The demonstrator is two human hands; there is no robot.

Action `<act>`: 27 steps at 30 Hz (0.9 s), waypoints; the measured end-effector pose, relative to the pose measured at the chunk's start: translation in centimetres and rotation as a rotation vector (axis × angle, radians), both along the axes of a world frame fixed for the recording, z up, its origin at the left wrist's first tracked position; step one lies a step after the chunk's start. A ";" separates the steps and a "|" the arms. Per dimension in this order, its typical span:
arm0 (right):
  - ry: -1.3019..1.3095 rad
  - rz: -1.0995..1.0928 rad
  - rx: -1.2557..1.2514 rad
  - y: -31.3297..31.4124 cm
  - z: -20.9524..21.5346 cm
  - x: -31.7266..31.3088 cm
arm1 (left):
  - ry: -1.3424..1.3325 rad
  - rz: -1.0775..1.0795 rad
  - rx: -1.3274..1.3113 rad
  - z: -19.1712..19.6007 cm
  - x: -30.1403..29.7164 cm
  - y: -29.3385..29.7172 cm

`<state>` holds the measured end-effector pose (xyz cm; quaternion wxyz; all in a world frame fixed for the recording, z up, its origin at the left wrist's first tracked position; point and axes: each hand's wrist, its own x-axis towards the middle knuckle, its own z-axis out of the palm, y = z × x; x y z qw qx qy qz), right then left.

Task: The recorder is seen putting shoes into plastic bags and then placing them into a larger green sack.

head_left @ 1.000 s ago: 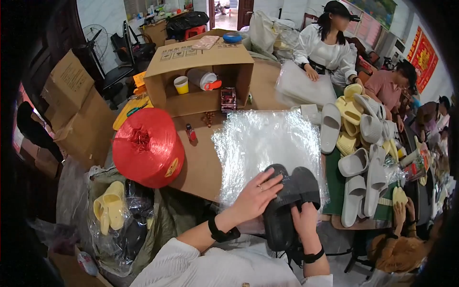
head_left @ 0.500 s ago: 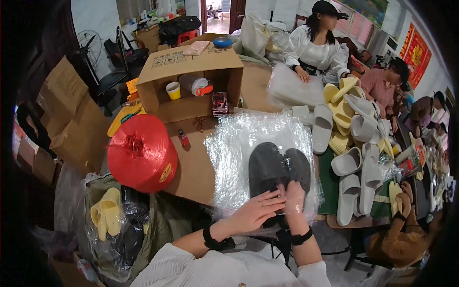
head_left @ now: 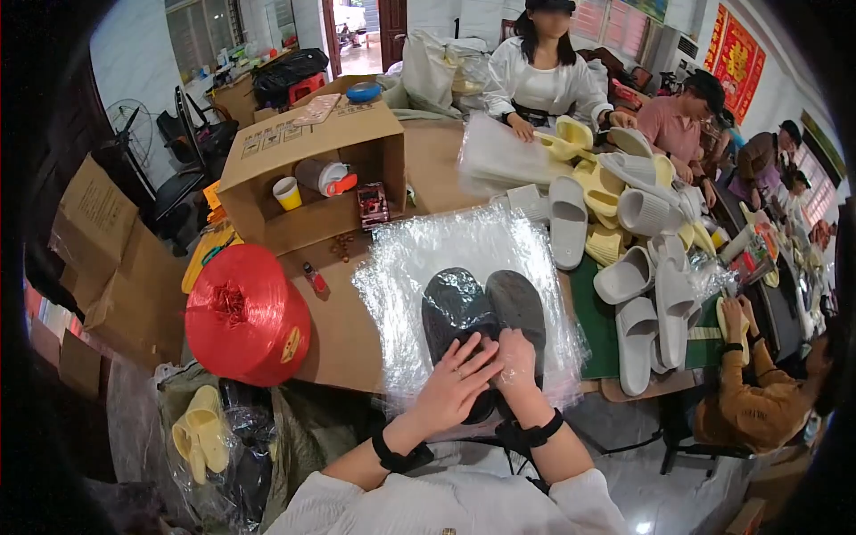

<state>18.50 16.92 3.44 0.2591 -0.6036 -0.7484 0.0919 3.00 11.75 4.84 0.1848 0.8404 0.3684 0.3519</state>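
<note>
A pair of black slippers lies soles down and side by side in front of me, on a stack of clear plastic bags (head_left: 401, 259). The left slipper (head_left: 453, 303) has a glossy look, as if film covers it. My left hand (head_left: 456, 382) rests across its near part with the fingers spread. Curled fingers of my right hand (head_left: 517, 361) grip the right slipper (head_left: 522, 308) at its near part. Clear film seems to lie over that hand. The near ends of both slippers are partly hidden beneath my hands.
On the left stand a red twine roll (head_left: 245, 312) and an open cardboard box (head_left: 312, 134) holding a cup and a bottle. Grey and yellow slippers (head_left: 637, 209) pile up at right. A co-worker (head_left: 539, 80) stands across the table; another person's hands (head_left: 736, 316) are at right.
The view has turned, shifting the scene leftward. My left hand has spread its fingers over the left slipper. The two slippers now lie more evenly side by side.
</note>
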 end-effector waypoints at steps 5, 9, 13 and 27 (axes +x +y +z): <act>-0.026 -0.061 -0.038 1.6 -1.0 0.1 | -0.242 -0.230 -0.134 0.3 1.6 -0.8; -0.041 -0.108 0.021 2.9 -0.6 0.1 | -0.171 -0.235 -0.167 0.9 0.9 -1.1; -0.042 -0.157 0.059 3.4 1.3 -0.9 | -0.214 -0.177 -0.158 1.8 -1.1 -0.9; 0.207 0.285 0.131 -0.8 1.2 0.7 | -0.011 0.267 -0.077 -0.2 -5.1 -4.2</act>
